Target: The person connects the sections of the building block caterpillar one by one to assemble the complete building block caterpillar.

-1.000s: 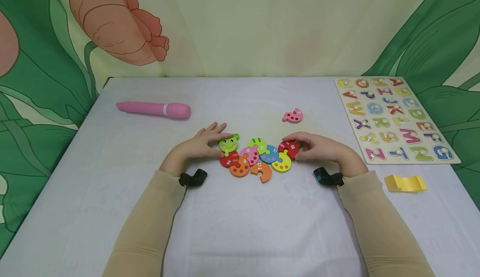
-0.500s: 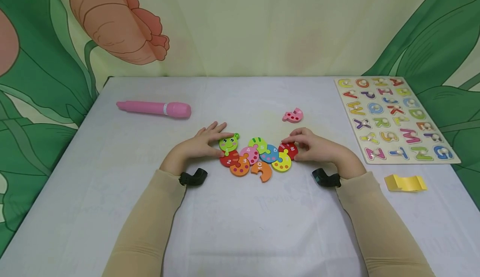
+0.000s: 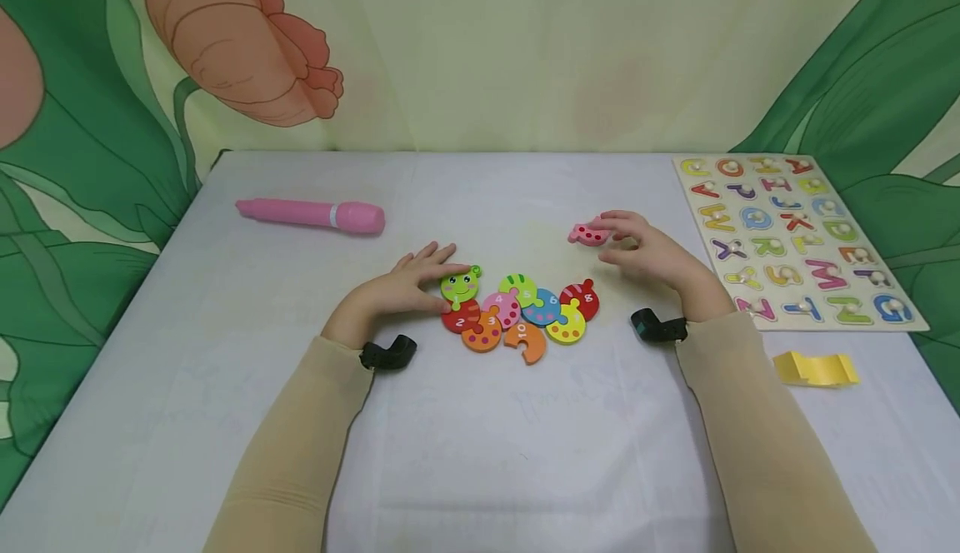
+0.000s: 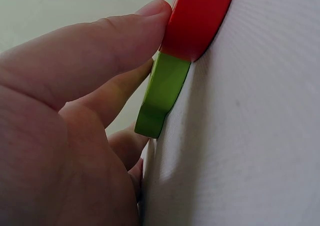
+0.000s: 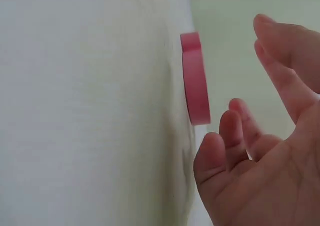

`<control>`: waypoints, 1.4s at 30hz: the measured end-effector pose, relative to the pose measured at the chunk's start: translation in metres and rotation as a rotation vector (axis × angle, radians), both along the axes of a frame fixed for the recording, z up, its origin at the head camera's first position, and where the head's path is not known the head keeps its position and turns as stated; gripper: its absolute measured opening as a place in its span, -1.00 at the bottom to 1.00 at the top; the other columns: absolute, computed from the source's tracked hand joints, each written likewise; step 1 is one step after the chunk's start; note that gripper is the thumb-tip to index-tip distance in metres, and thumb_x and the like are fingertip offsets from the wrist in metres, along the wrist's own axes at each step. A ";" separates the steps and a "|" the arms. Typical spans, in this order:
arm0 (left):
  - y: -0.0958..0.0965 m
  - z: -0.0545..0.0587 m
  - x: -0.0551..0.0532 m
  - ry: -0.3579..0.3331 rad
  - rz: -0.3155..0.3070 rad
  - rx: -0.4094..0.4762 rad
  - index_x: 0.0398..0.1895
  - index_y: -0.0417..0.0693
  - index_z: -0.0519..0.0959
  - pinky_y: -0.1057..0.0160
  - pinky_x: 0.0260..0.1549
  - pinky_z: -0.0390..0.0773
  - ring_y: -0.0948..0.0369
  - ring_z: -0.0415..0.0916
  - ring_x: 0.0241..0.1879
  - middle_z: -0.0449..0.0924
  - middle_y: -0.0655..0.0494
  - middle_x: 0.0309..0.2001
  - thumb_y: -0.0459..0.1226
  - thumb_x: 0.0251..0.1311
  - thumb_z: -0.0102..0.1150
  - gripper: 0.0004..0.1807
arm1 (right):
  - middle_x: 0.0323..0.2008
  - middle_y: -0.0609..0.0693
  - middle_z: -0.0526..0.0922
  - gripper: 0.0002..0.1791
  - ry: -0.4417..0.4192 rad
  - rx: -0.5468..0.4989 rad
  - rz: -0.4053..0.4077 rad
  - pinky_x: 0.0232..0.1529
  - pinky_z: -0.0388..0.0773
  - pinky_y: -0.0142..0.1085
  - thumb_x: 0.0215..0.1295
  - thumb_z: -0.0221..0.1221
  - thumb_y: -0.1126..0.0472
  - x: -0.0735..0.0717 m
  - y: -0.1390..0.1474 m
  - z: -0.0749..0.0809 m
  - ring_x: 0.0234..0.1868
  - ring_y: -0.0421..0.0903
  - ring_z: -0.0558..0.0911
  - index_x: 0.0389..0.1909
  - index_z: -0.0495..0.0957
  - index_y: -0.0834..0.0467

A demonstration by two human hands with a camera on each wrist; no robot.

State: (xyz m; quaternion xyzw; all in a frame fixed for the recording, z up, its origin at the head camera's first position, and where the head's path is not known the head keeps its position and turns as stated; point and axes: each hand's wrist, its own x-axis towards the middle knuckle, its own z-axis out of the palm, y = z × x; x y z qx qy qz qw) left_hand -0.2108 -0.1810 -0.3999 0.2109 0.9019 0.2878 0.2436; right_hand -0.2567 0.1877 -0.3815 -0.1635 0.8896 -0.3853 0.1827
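My left hand rests at the left end of a row of joined, numbered caterpillar puzzle pieces. Its thumb touches the red 2 piece, and its index finger lies along the green smiling head piece; the fingers are spread. The red 8 piece ends the row at right. Just below the row lies a loose orange 10 piece. Farther back, my right hand is beside a pink dotted piece, partly covered by its fingers. In the right wrist view a gap shows between those fingers and the pink piece.
A pink marker-like stick lies at back left. The alphabet peg board occupies the back right, with a wavy yellow block in front of it. All stand on a white-covered table before a printed curtain.
My right hand has let go of the red 8 piece and moved back to the pink piece. The left hand stays in place.
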 end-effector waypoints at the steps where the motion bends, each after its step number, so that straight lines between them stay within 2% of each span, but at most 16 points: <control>1: 0.000 0.000 0.000 -0.002 -0.002 0.002 0.32 0.30 0.20 -0.05 0.35 -0.42 0.13 -0.51 0.43 -0.25 0.19 0.46 -0.10 0.02 0.14 -0.29 | 0.37 0.05 -0.01 -0.46 -0.010 0.009 -0.011 0.08 0.39 0.07 0.20 0.14 0.13 -0.004 0.000 0.000 0.22 0.13 0.22 0.23 0.31 0.04; 6: 0.001 0.000 0.000 -0.001 -0.012 0.009 0.33 0.28 0.20 -0.08 0.34 -0.43 0.09 -0.50 0.43 -0.25 0.16 0.46 -0.12 0.02 0.14 -0.29 | 0.39 0.10 -0.05 -0.43 -0.043 0.082 0.004 0.16 0.29 0.16 0.17 0.16 0.13 -0.018 -0.003 -0.002 0.32 0.21 0.07 0.24 0.31 0.03; 10: 0.001 0.000 0.000 -0.002 -0.003 0.001 0.32 0.30 0.20 -0.05 0.35 -0.42 0.12 -0.50 0.43 -0.25 0.19 0.46 -0.10 0.01 0.15 -0.28 | 0.37 0.11 -0.01 -0.42 -0.049 0.094 0.019 0.20 0.25 0.13 0.16 0.16 0.18 -0.025 -0.005 -0.004 0.32 0.18 0.07 0.24 0.30 0.07; 17: 0.000 0.001 0.000 0.001 -0.014 0.004 0.32 0.28 0.20 -0.08 0.35 -0.42 0.10 -0.50 0.43 -0.25 0.17 0.46 -0.12 0.02 0.14 -0.29 | 0.29 0.18 0.08 -0.48 -0.012 0.100 0.041 0.20 0.27 0.11 0.18 0.15 0.22 -0.025 -0.007 -0.009 0.27 0.18 0.12 0.20 0.35 0.11; 27: 0.002 0.002 0.000 -0.002 -0.009 -0.007 0.32 0.28 0.20 -0.07 0.35 -0.43 0.10 -0.51 0.43 -0.26 0.17 0.46 -0.13 0.02 0.15 -0.29 | 0.29 0.17 0.11 -0.51 -0.022 0.111 -0.016 0.20 0.26 0.10 0.20 0.13 0.22 -0.027 -0.010 -0.011 0.26 0.17 0.14 0.18 0.37 0.12; 35: 0.000 0.002 0.000 0.001 -0.001 -0.006 0.33 0.29 0.19 -0.06 0.35 -0.42 0.11 -0.50 0.43 -0.25 0.18 0.46 -0.12 0.02 0.14 -0.29 | 0.32 0.10 0.12 -0.35 -0.010 0.088 -0.053 0.22 0.26 0.08 0.19 0.14 0.16 -0.017 -0.005 -0.006 0.22 0.13 0.22 0.31 0.18 0.00; 42: -0.001 0.001 0.000 -0.004 0.000 -0.001 0.32 0.30 0.19 -0.06 0.35 -0.44 0.12 -0.52 0.43 -0.26 0.19 0.46 -0.12 0.03 0.13 -0.29 | 0.33 0.06 0.07 -0.39 -0.031 0.044 -0.033 0.13 0.39 0.04 0.18 0.16 0.15 0.002 -0.002 -0.002 0.21 0.12 0.23 0.27 0.23 0.01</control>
